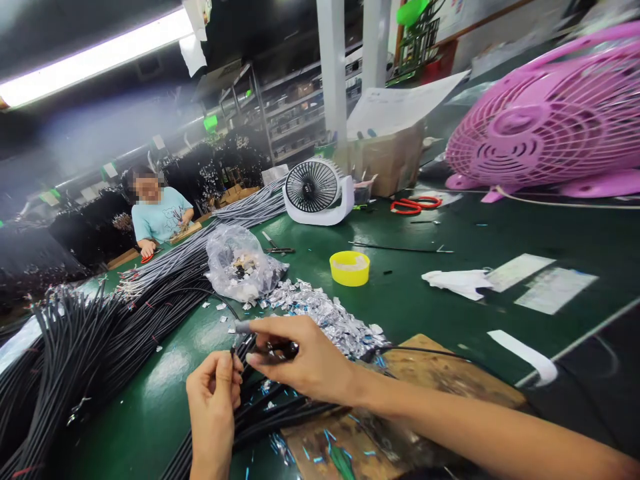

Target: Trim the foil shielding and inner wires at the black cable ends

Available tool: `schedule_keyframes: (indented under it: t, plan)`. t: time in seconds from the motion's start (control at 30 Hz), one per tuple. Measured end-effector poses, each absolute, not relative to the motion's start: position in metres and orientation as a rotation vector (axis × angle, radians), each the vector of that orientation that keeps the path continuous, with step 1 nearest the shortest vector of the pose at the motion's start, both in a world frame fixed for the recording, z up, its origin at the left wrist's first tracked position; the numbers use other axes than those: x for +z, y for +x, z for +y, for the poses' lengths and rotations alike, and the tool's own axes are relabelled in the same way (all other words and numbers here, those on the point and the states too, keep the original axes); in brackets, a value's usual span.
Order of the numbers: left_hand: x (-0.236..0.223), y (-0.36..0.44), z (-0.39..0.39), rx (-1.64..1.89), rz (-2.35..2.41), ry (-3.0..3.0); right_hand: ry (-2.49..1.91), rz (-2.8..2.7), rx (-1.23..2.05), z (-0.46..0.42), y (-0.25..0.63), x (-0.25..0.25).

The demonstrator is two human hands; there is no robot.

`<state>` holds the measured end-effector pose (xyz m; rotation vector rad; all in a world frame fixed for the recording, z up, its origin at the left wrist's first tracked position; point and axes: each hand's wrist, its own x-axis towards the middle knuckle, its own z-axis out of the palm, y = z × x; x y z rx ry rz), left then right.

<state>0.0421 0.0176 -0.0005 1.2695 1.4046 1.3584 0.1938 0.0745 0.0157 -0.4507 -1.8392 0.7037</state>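
My left hand [215, 393] is closed in a pinch on the end of a thin black cable [233, 351]. Just right of it is my right hand [300, 353], index finger and thumb reaching toward that cable end, with grey covers on their tips. A dark object [286, 348] sits curled in its palm; its kind is mostly hidden by the fingers. Below both hands, black cables [280, 417] run over a worn wooden board [320, 443] strewn with blue scraps. Behind the right hand lies a heap of silver foil scraps [320, 310].
Bundles of black cables [65, 347] and grey cables [250, 207] cover the left. A plastic bag [233, 260], a yellow ring [349, 269], a white fan [315, 190], red-handled scissors [415, 205] and a pink fan [545, 113] stand beyond. Another person [160, 210] sits at the far left.
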Motion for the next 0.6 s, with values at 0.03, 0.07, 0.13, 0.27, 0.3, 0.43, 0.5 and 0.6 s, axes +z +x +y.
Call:
schedule_keyframes:
  t: [0.03, 0.07, 0.13, 0.27, 0.3, 0.43, 0.5, 0.6]
  plan:
    - [0.000, 0.043, 0.017, 1.388, 1.414, 1.268, -0.503, -1.833, 0.743, 0.074, 0.194, 0.018]
    - [0.001, 0.043, 0.017, 1.417, 1.424, 1.265, -0.545, -1.833, 0.755, 0.074, 0.195, 0.020]
    - [0.003, 0.045, 0.016, 1.462, 1.442, 1.259, -0.595, -1.869, 0.715, 0.074, 0.196, 0.022]
    - [0.006, 0.050, 0.015, 1.498, 1.467, 1.254, -0.607, -1.981, 0.606, 0.074, 0.196, 0.019]
    - [0.007, 0.050, 0.015, 1.500, 1.470, 1.257, -0.600, -1.990, 0.590, 0.074, 0.195, 0.018]
    - [0.008, 0.052, 0.014, 1.506, 1.485, 1.278, -0.597, -2.008, 0.521, 0.075, 0.195, 0.017]
    - [0.008, 0.053, 0.013, 1.511, 1.503, 1.292, -0.610, -2.023, 0.500, 0.075, 0.195, 0.017]
    - [0.010, 0.054, 0.014, 1.523, 1.536, 1.318, -0.624, -2.025, 0.501, 0.076, 0.195, 0.016]
